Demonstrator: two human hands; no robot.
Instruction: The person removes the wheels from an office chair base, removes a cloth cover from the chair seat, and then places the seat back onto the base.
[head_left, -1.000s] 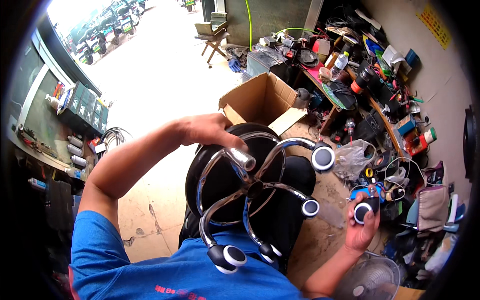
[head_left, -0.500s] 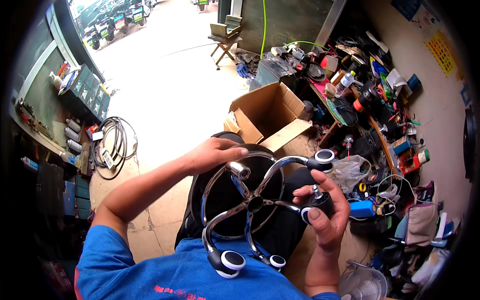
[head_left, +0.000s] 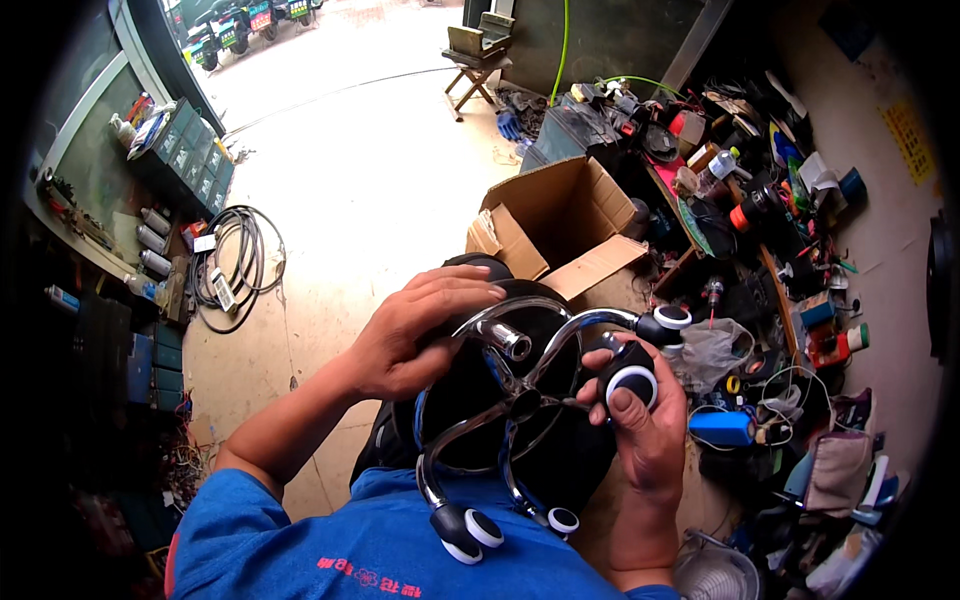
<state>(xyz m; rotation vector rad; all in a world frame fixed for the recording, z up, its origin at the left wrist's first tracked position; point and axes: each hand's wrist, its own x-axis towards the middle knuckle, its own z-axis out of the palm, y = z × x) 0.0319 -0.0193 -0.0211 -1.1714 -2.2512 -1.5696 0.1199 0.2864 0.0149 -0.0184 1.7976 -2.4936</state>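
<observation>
A chrome five-legged stool base (head_left: 523, 400) with a foot ring lies upside down across my lap. Around the ring's upper left curls my left hand (head_left: 410, 335), its thumb below and its fingers over the top. Beside it, one leg's open tube end (head_left: 517, 346) points up without a caster. My right hand (head_left: 645, 430) pinches a loose black caster (head_left: 632, 388) with a white-rimmed wheel, near the end of the right leg. That leg's tip is hidden behind my fingers. Other casters sit on the upper right leg (head_left: 668, 322) and the lower legs (head_left: 470, 530).
An open cardboard box (head_left: 560, 225) stands just beyond my knees. On the right, a cluttered shelf (head_left: 770, 255) holds tools and bottles, with a blue pack (head_left: 722, 428) below. A coiled black cable (head_left: 240, 270) lies left, near stacked drawers (head_left: 185, 160). A folding stool (head_left: 478, 60) stands farther off.
My left hand has slid along the ring toward me and closed around it. My right hand has turned the caster, so its stem no longer shows and the wheel faces up.
</observation>
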